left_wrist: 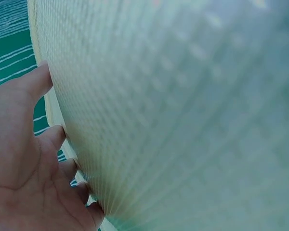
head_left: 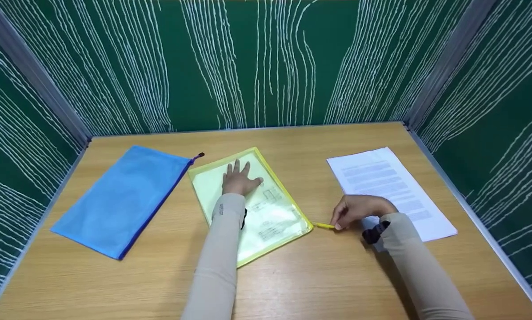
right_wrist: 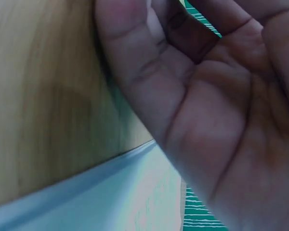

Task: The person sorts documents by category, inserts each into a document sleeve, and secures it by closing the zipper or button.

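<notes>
Wooden table (head_left: 292,284), centre: flat left hand (head_left: 239,180) steadies the yellow pouch (head_left: 270,222) while right hand (head_left: 357,211) pinches its zipper pull (head_left: 323,226).

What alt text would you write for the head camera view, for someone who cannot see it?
A person's left hand presses flat on a yellow mesh zip pouch holding papers, while the right hand pinches its yellow zipper pull at the pouch's corner. On the wooden table, a blue zip pouch lies to the left and a printed sheet to the right, under the right wrist.
</notes>
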Available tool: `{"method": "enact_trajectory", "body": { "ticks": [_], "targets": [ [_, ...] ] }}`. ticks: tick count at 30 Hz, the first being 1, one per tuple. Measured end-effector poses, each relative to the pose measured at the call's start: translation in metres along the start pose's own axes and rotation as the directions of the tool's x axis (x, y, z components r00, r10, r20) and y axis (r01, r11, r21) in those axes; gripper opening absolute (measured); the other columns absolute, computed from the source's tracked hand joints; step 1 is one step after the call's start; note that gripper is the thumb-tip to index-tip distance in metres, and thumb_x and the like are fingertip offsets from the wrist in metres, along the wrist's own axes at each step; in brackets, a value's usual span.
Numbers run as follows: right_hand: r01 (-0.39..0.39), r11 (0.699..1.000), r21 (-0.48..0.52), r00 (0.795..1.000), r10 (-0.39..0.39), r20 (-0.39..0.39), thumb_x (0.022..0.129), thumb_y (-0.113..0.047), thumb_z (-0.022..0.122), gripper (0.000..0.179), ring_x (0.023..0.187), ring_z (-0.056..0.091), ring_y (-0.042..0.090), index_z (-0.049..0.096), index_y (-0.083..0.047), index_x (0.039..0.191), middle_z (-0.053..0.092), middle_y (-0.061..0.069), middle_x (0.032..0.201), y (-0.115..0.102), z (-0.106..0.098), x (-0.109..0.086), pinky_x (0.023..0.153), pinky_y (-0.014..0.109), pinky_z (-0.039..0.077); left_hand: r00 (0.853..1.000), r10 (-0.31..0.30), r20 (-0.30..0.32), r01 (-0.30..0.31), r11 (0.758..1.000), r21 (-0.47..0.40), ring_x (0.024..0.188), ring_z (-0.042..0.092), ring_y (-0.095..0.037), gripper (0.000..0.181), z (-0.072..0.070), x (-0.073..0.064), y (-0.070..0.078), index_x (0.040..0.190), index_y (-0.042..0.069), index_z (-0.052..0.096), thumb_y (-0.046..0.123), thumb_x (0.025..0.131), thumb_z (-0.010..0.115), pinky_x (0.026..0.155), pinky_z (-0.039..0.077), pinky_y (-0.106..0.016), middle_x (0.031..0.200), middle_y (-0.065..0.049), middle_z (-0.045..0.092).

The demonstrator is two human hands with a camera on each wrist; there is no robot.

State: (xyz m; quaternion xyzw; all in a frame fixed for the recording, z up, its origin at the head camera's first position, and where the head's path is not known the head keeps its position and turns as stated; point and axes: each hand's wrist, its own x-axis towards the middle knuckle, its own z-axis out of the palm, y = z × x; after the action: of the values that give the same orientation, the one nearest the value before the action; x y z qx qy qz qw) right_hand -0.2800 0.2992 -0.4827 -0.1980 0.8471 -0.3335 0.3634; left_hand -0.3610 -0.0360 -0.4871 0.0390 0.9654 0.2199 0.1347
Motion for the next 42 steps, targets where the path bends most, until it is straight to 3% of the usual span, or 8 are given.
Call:
{"method": "enact_trajectory", "body": {
  "ticks": [12, 27, 34, 38, 42],
  "targets": [
    [-0.06, 0.998, -0.006, 0.997, 0.06, -0.043, 0.079, -0.017, 0.077, 0.013, 0.059, 0.053, 0.004, 0.076, -0.008, 0.088, 0.066, -0.009, 0.07, -0.005, 0.008, 0.003, 0.056, 0.02, 0.044, 1.0, -0.014, 0.006, 0.014, 1.0, 0.0, 0.149, -0.005, -0.032, 0.075, 0.005, 0.004, -0.002, 0.155, 0.022, 0.018, 0.057, 0.094, 0.046, 0.121, 0.001, -0.049, 0.163, -0.009, -0.001],
    [-0.035, 0.998, -0.054, 0.999, 0.033, -0.021, 0.078, -0.017, 0.077, 0.012, 0.058, 0.049, 0.004, 0.072, -0.007, 0.081, 0.061, -0.011, 0.067, -0.012, 0.008, 0.004, 0.055, 0.021, 0.04, 0.998, 0.004, -0.065, -0.005, 1.0, -0.019, 0.149, 0.001, -0.036, 0.067, 0.009, 0.005, 0.002, 0.152, 0.018, 0.029, 0.048, 0.096, 0.049, 0.12, 0.004, -0.052, 0.162, -0.014, 0.008],
    [-0.034, 0.998, -0.057, 0.999, 0.033, -0.027, 0.078, -0.019, 0.078, 0.017, 0.059, 0.05, 0.004, 0.071, -0.005, 0.083, 0.06, -0.01, 0.068, -0.014, 0.009, 0.004, 0.056, 0.021, 0.041, 0.99, 0.074, -0.117, -0.077, 0.997, -0.021, 0.147, 0.015, -0.04, 0.054, 0.003, 0.0, -0.001, 0.146, 0.012, 0.043, 0.034, 0.097, 0.051, 0.118, 0.012, -0.057, 0.157, -0.018, 0.025],
    [-0.039, 0.997, -0.06, 0.999, 0.037, -0.032, 0.078, -0.02, 0.079, 0.019, 0.061, 0.053, 0.005, 0.071, -0.004, 0.085, 0.063, -0.008, 0.071, -0.017, 0.009, 0.003, 0.058, 0.023, 0.045, 0.98, 0.117, -0.158, -0.117, 0.993, 0.01, 0.137, 0.036, -0.039, 0.046, 0.0, -0.002, -0.002, 0.139, 0.01, 0.051, 0.029, 0.097, 0.051, 0.112, 0.026, -0.057, 0.148, -0.016, 0.042],
    [-0.036, 0.998, -0.044, 0.998, 0.034, -0.046, 0.081, -0.019, 0.077, 0.018, 0.064, 0.057, 0.008, 0.071, -0.004, 0.087, 0.066, -0.005, 0.074, -0.02, 0.008, 0.003, 0.06, 0.025, 0.049, 0.97, 0.119, -0.213, -0.125, 0.992, -0.013, 0.124, 0.049, -0.036, 0.043, -0.003, -0.002, -0.003, 0.136, 0.01, 0.055, 0.028, 0.097, 0.053, 0.103, 0.039, -0.053, 0.137, -0.013, 0.054]
  ]
}}
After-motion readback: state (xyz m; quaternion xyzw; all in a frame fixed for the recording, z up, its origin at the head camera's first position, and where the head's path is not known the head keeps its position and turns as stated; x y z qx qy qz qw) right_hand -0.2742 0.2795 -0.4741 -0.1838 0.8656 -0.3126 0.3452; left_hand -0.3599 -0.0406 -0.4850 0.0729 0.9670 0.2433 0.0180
